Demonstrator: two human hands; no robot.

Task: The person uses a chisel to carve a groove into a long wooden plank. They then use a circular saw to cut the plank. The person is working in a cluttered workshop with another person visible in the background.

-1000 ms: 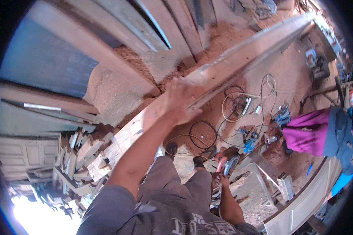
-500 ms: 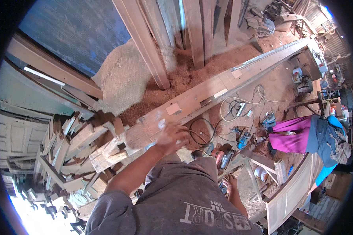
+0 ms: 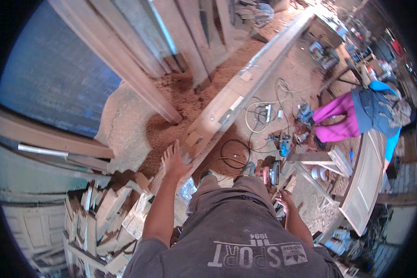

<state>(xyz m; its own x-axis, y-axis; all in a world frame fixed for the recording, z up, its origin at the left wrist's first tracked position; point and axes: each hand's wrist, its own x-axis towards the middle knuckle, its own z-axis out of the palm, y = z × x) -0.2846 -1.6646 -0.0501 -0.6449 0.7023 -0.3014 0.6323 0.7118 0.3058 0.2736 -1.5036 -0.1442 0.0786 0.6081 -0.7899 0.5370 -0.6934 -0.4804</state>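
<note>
My left hand (image 3: 175,161) is open, its fingers spread over the near end of a long wooden beam (image 3: 216,114). Whether the palm touches the wood I cannot tell. Small flat wood pieces lie along the beam's top, among them a pale block (image 3: 236,102). Low at my right side, my right hand (image 3: 285,199) has its fingers curled in; what they hold, if anything, I cannot make out. Just beyond it a red power tool (image 3: 264,175) rests on the ground near my feet. A crumpled clear plastic bag (image 3: 187,189) lies below my left hand.
Scrap wood (image 3: 107,208) is heaped at the left. Tall planks (image 3: 120,65) lean over reddish sawdust (image 3: 164,139). Cables run around a power strip (image 3: 268,112) and a blue power tool (image 3: 285,146). A person (image 3: 340,116) bends near a wooden panel (image 3: 363,185) and a trestle (image 3: 317,157).
The view has turned and shifted. My left hand has moved a little left and outward along the beam, its fingers now spread. My right hand stays low at my side.
</note>
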